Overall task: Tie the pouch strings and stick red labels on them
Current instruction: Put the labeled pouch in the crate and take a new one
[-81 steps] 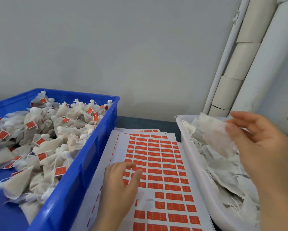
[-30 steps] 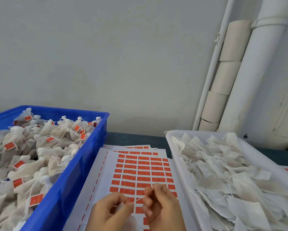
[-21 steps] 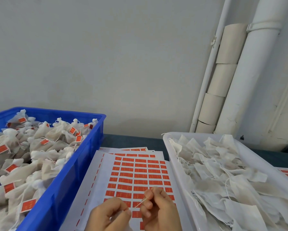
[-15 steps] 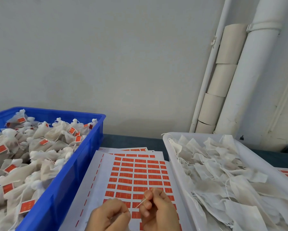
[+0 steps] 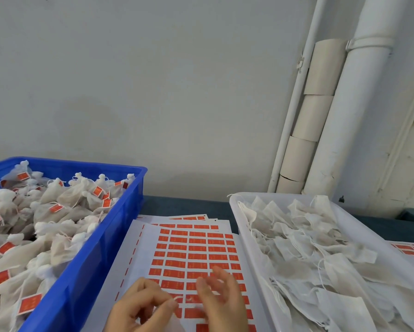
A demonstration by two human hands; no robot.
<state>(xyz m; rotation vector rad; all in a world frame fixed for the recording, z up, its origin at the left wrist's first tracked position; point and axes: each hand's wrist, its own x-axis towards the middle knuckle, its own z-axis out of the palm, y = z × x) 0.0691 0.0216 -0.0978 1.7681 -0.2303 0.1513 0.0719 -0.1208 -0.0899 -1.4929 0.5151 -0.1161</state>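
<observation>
Both hands over label sheet (image 5: 196,250): left hand (image 5: 141,306) grip pinches string (image 5: 179,297) of pouch (image 5: 176,324); right hand (image 5: 222,301) blurred, fingers spread, grip released.

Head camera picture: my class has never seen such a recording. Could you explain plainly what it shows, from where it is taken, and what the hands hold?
One camera worn on the person's head looks forward and down, so their own two bare hands show at the bottom. The blue crate on the left holds tied pouches carrying red labels. The white tray on the right holds flat, untied pouches. Between them lie label sheets with more labels to peel. The left hand pinches a pouch string. The right hand beside it is blurred, so its grip cannot be told.
</observation>
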